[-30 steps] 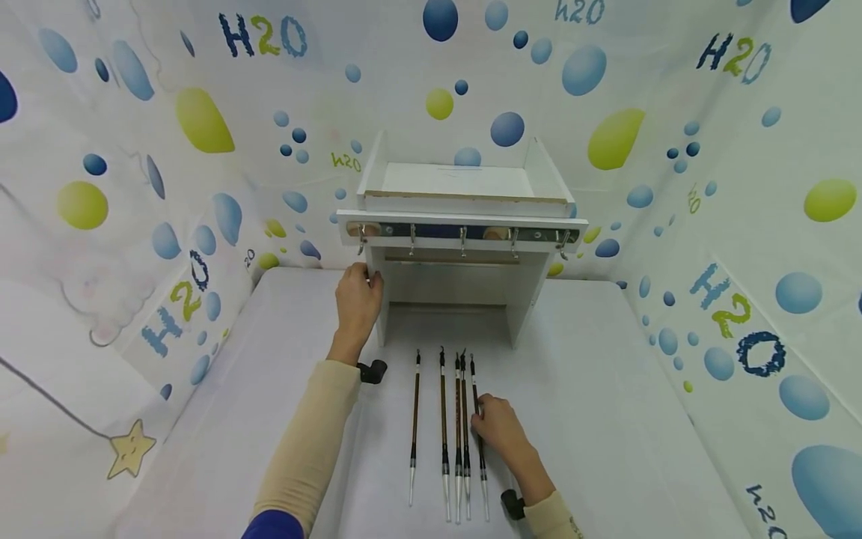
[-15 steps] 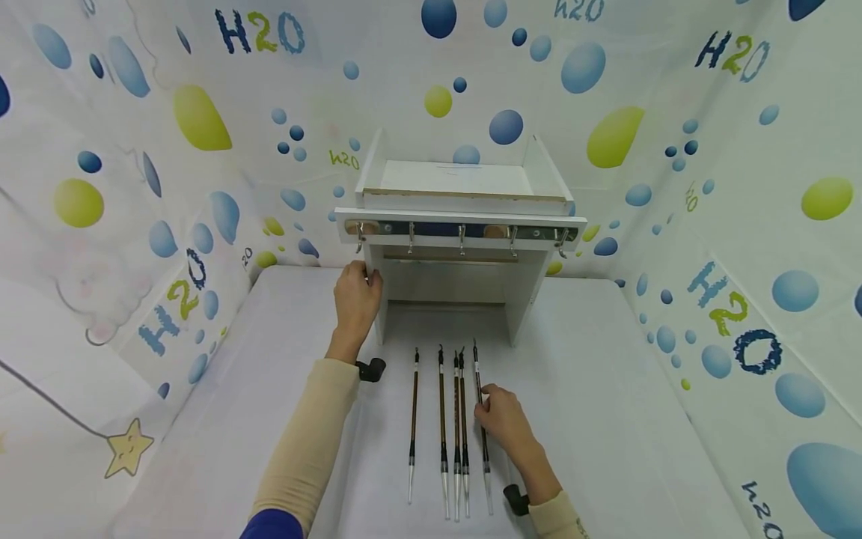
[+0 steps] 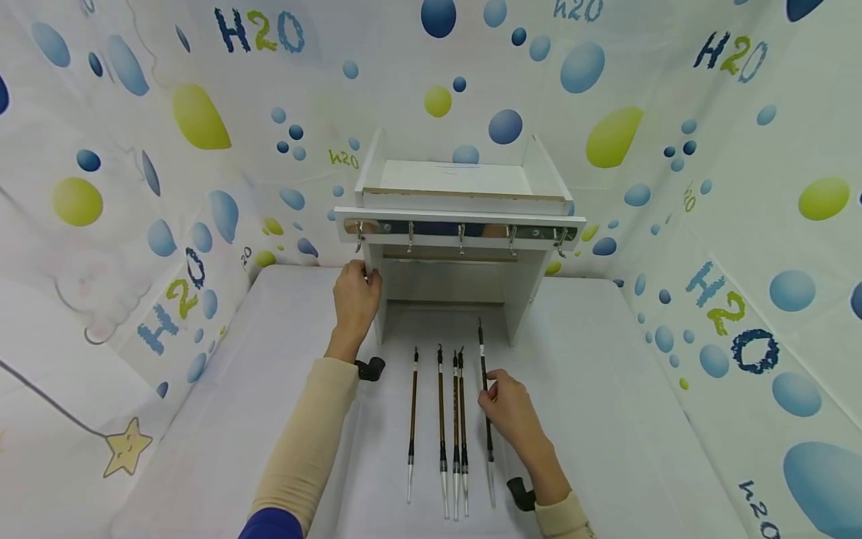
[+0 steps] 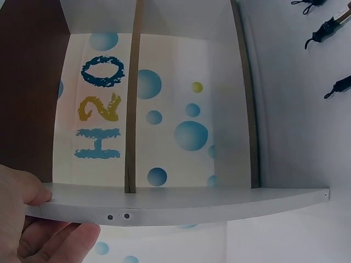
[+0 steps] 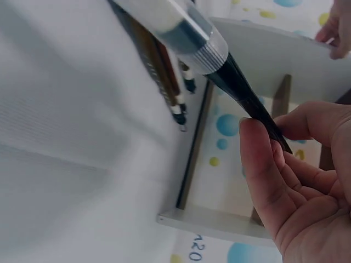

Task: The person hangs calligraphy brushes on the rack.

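Note:
My right hand [image 3: 513,410] pinches a dark-handled calligraphy brush [image 3: 482,352] between thumb and fingers. In the right wrist view this brush [image 5: 241,87] slants across the hand, its clear-capped end toward the camera. My left hand [image 3: 357,296] grips the left side panel of the white shelf rack [image 3: 465,206], with the thumb on one face and fingers [image 4: 68,241] on the other. Several more brushes [image 3: 441,404] lie side by side on the white table, left of the held one, their hanging loops pointing to the rack.
A metal strip with several hooks [image 3: 461,232] runs along the rack's front edge above the open lower space. The white tabletop [image 3: 626,419] stretches to both sides. A patterned backdrop [image 3: 377,45] encloses the back and sides.
My right hand moves forward and slightly right with the brush, taking it away from the others, its loop end now nearer the rack. The left hand stays on the panel.

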The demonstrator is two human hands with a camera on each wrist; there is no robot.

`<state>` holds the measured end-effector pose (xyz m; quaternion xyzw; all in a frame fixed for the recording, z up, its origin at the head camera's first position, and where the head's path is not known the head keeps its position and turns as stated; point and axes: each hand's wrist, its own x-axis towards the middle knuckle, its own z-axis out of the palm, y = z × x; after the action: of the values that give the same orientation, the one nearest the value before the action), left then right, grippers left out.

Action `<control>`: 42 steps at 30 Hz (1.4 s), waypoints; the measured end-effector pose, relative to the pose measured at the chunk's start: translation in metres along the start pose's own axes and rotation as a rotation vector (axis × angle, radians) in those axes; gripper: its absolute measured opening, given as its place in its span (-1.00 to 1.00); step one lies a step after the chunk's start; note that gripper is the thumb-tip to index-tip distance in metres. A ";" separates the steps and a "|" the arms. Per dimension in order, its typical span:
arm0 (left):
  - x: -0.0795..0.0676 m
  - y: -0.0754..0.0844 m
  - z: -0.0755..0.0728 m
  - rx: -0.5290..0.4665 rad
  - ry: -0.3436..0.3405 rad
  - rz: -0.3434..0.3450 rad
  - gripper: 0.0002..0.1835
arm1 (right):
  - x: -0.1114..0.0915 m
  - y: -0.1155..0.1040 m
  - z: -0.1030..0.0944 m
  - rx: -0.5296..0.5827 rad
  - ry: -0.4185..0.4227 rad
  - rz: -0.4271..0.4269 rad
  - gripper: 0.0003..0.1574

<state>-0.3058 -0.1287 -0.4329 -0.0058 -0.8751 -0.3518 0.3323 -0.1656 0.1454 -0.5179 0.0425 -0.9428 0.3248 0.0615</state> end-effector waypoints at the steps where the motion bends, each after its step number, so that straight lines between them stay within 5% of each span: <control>1: 0.000 0.000 0.001 0.000 0.004 0.003 -0.79 | 0.000 -0.001 -0.003 -0.002 0.009 -0.004 -0.58; 18: 0.000 -0.002 0.000 -0.005 0.015 -0.008 -0.79 | 0.005 -0.018 -0.047 0.007 0.183 -0.097 -0.61; 42: 0.001 -0.001 0.001 -0.003 0.000 -0.016 -0.78 | 0.022 -0.019 -0.080 0.044 0.300 -0.113 -0.62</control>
<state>-0.3077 -0.1292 -0.4338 0.0005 -0.8746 -0.3559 0.3293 -0.1784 0.1790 -0.4412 0.0480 -0.9119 0.3440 0.2189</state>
